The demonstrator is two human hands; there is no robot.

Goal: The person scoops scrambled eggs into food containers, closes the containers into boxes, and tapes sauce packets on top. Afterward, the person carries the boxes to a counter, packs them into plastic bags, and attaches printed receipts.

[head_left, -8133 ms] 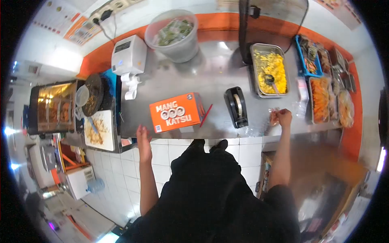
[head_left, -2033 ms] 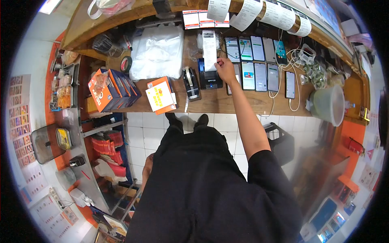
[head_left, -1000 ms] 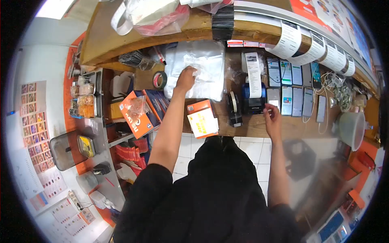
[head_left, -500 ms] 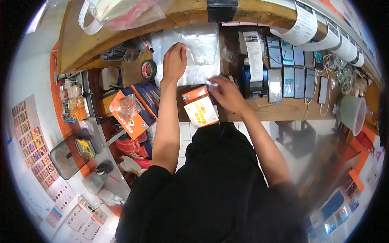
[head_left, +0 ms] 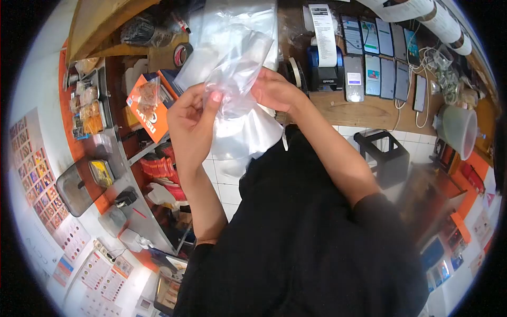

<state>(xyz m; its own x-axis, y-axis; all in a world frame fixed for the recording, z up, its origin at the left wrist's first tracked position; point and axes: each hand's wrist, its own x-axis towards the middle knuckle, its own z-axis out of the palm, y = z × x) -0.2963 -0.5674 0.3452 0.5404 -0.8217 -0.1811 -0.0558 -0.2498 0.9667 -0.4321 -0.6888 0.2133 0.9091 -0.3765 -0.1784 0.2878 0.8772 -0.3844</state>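
A clear plastic bag point(head_left: 240, 124), crumpled in the middle and spread out at its lower end, hangs between my hands over the table's near edge. My left hand point(head_left: 193, 119) grips its left side with the thumb on top. My right hand point(head_left: 277, 91) pinches the bag from the right, its fingertips partly hidden by the plastic. Beyond the hands lies a stack of clear plastic bags point(head_left: 240, 16) on the table. The bag hides whatever lies right beneath it.
Right of the stack stand a tape roll point(head_left: 294, 72) and a blue-black receipt printer point(head_left: 326, 74). Several phones point(head_left: 372, 71) lie in rows farther right. An orange box point(head_left: 153, 124) and a black tape roll point(head_left: 182, 54) are at the left. A dark stool point(head_left: 388, 156) stands on the floor.
A clear plastic bag has been lifted off the stack and drawn toward my body in both hands. The small yellow-and-white box is now out of sight. The view has shifted.
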